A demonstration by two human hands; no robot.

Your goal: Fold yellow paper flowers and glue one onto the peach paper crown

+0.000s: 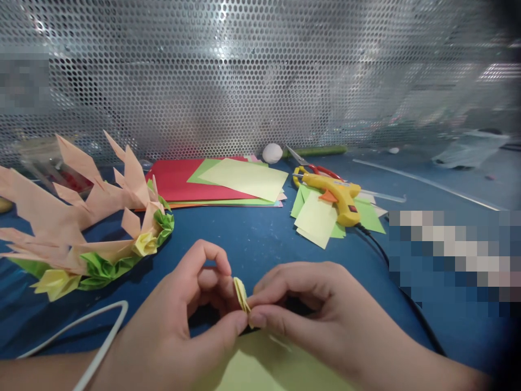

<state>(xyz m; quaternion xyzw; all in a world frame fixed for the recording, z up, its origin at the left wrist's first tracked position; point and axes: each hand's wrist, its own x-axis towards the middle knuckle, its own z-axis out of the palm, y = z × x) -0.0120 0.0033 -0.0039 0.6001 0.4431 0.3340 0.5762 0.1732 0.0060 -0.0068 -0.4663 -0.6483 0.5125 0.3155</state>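
Observation:
Both of my hands meet low in the middle of the head view, around a small folded piece of yellow paper [241, 295]. It stands nearly upright, its layers seen edge-on. My left hand [183, 309] pinches its lower end with the thumb, fingers curled behind it. From the other side, my right hand [309, 304] grips the bottom end between thumb and forefinger. Below lies a pale yellow-green sheet [264, 369], partly covered by my hands. To the left stands a paper crown [69, 217] of peach folded points with green ruffles and yellow paper flowers.
A yellow glue gun [336, 195] rests on small green and yellow sheets [319, 220], its black cord [382, 250] running down the right. Scissors [299, 156] lie behind it. Stacked coloured paper [183, 182] sits at the back before a perforated metal screen [228, 81]. A white cable [109, 336] loops over my left forearm.

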